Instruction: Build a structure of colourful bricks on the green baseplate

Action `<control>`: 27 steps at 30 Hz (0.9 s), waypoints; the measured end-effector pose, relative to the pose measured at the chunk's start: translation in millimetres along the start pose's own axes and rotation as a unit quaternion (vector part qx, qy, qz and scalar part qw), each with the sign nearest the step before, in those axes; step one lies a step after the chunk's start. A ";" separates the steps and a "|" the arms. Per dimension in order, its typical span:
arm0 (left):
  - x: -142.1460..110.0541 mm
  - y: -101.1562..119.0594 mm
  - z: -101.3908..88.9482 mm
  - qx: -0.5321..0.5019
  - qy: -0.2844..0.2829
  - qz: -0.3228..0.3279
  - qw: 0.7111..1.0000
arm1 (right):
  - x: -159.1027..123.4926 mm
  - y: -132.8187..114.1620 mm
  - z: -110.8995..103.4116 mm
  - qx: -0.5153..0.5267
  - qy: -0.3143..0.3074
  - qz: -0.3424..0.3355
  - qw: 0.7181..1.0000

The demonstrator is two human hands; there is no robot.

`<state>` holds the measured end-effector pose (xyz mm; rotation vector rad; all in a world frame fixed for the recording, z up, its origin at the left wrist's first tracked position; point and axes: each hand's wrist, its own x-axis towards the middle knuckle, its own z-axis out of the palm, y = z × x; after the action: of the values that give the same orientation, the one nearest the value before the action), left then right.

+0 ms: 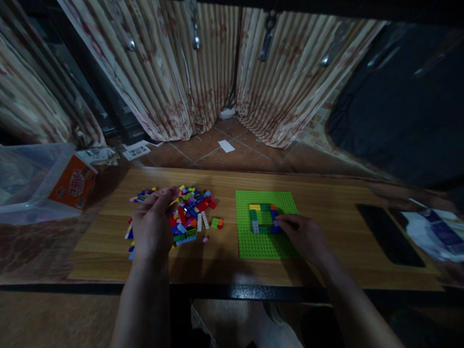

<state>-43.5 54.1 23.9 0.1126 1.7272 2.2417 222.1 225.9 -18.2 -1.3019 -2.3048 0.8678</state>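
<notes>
Left of frame: clear plastic bin [23, 169], one side bearing an orange panel [72, 183].

Left-centre: left hand [150, 222] raised over the loose brick pile [188, 208]. Thumb and forefinger drawn near each other; cannot tell whether they meet or hold anything. Pile lies mixed and jumbled on the wooden tabletop [224, 270]. The hand masks part of it; a flatter, spread layer would make colours and sizes easier to pick out.

Just right of centre: green baseplate [250, 249], a hollow rectangle of bricks [266, 229] standing on it. Yellow and green along the far edge, orange at the far right corner, grey at the near left.

Right hand [308, 237] reaches in from the right; thumb and fingertips appear to pinch a small purple brick [276, 223] at the rectangle's right side. Good practice here, by my reading: square the brick to its neighbours, seat its studs evenly, press straight down rather than sideways. Left hand gives the plate no steadying; a finger on its rim would limit sliding. Watch for fingertips nudging the adjoining blue bricks.

Right of frame: dark flat slab [391, 234], apart from the plate.

Counts: bins, 1. Orange panels, 1. Hands, 2. Piles, 1; its bricks overlap too much for a sure number. Long white bricks by its right edge, 2. Lone pink brick [205, 239], 1. Baseplates, 1. Brick rectangles, 1; piece total unclear under the fingers. Dark slabs, 1.
</notes>
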 end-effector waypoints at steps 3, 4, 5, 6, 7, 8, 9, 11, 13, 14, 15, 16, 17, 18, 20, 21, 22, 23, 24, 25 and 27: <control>-0.8 0.1 0.9 -0.010 -0.004 -0.006 1.000 | 1.7 1.7 1.8 0.011 0.003 0.023 1.000; -1.1 0.0 0.9 -0.012 -0.006 -0.005 1.000 | 2.1 2.1 2.1 0.014 0.002 0.027 1.000; -1.4 -0.2 0.8 -0.015 -0.005 -0.002 1.000 | 2.6 2.4 2.2 0.017 0.002 0.030 0.999; -1.4 -0.5 0.4 -0.018 -0.004 0.001 1.000 | 3.0 2.6 2.1 0.019 0.001 0.030 0.999; -1.2 -0.9 -0.3 -0.021 -0.004 0.002 1.000 | 3.6 2.9 1.6 0.022 0.002 0.031 0.999; -0.5 -1.3 -1.2 -0.022 -0.003 0.003 1.000 | 4.2 3.2 0.9 0.024 0.004 0.032 0.999; 0.4 -1.6 -2.3 -0.021 -0.002 0.003 1.000 | 4.8 3.5 0.0 0.025 0.009 0.034 0.999; 2.2 -1.9 -4.2 -0.008 -0.003 0.011 1.000 | 5.9 3.7 -2.0 0.023 0.021 0.039 0.999; 1.5 -2.3 -3.8 0.030 -0.022 0.038 0.999 | 6.7 3.2 -3.9 0.017 0.025 0.047 0.998; -0.9 -3.1 -2.1 0.061 -0.042 0.062 0.995 | 7.0 2.6 -4.7 0.012 0.022 0.051 0.998; -5.2 -4.6 0.8 0.101 -0.072 0.091 0.988 | 7.1 1.7 -5.4 0.006 0.017 0.055 0.998; -11.5 -7.2 4.9 0.149 -0.110 0.127 0.975 | 7.2 0.8 -5.9 0.000 0.011 0.060 0.998; -19.9 -11.0 10.1 0.196 -0.145 0.172 0.954 | 7.2 -0.2 -6.4 -0.006 0.005 0.063 0.998; -30.0 -16.1 16.2 0.256 -0.199 0.212 0.922 | 7.2 -1.0 -6.8 -0.012 -0.001 0.065 0.998; -53.3 -29.8 29.4 0.346 -0.281 0.305 0.841 | 7.3 -1.8 -7.4 -0.023 -0.010 0.065 0.998; -65.1 -37.5 36.0 0.376 -0.312 0.334 0.806 | 7.3 -1.6 -7.6 -0.028 -0.014 0.061 0.998; -76.1 -45.1 42.1 0.401 -0.332 0.353 0.777 | 7.4 -1.2 -7.7 -0.032 -0.018 0.056 0.998; -85.8 -52.3 47.5 0.426 -0.343 0.363 0.754 | 7.5 -0.5 -7.6 -0.035 -0.022 0.050 0.998; -93.9 -58.5 52.3 0.449 -0.345 0.369 0.737 | 7.7 0.2 -7.5 -0.038 -0.026 0.045 0.998; -100.3 -63.6 56.2 0.469 -0.347 0.370 0.723 | 7.8 0.8 -7.4 -0.039 -0.030 0.041 0.998; -108.7 -70.8 61.9 0.503 -0.357 0.369 0.695 | 8.1 1.6 -7.1 -0.040 -0.036 0.037 0.998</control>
<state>88.8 96.4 -13.5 1.8879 2.3128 0.8827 223.0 235.8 -13.9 -1.4203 -2.3830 0.8671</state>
